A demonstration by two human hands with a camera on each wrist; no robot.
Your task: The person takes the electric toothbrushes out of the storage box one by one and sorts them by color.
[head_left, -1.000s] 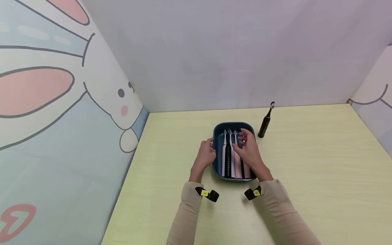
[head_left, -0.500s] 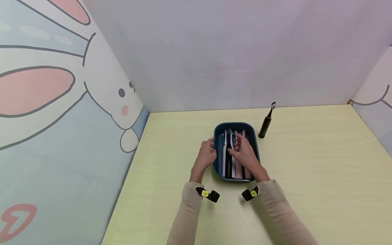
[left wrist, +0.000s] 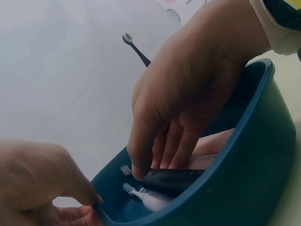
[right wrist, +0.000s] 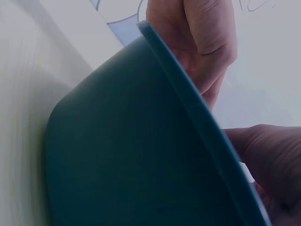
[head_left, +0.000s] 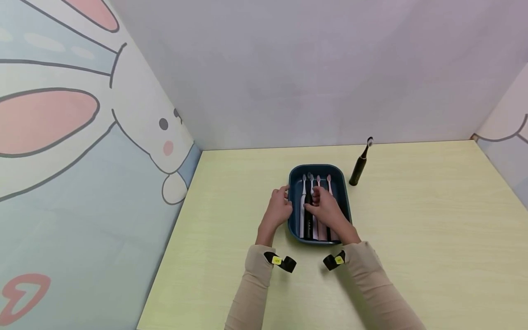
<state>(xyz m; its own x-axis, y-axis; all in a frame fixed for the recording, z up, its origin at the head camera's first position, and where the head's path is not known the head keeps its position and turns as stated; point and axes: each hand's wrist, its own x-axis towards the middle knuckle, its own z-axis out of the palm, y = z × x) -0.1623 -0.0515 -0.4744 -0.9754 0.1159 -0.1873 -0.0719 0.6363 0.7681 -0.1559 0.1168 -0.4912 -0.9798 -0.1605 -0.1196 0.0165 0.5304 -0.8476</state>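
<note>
A dark blue bin (head_left: 315, 166) on the table holds several electric toothbrushes lying side by side. My left hand (head_left: 279, 208) pinches the bin's left rim, thumb on the inner side and fingers outside. My right hand (head_left: 327, 211) reaches down into the bin. Its thumb and fingers straddle a black electric toothbrush (left wrist: 176, 180), gripping it near the upper end of the handle. A white toothbrush (left wrist: 153, 201) lies beside it on the left, and a pink one (head_left: 322, 233) on the right, partly covered by the right hand. The right wrist view mostly shows the bin's outer wall (right wrist: 117, 132).
Another black electric toothbrush (head_left: 358, 170) stands upright on the table (head_left: 420, 220), just beyond the bin's right side. A pale wall (head_left: 309, 82) rises behind the table, and a panel with a cartoon rabbit (head_left: 140, 119) borders its left edge.
My right hand has moved left across the bin, from the pink toothbrushes to the black one, uncovering the brush heads at right. The left hand has stayed on the rim.
</note>
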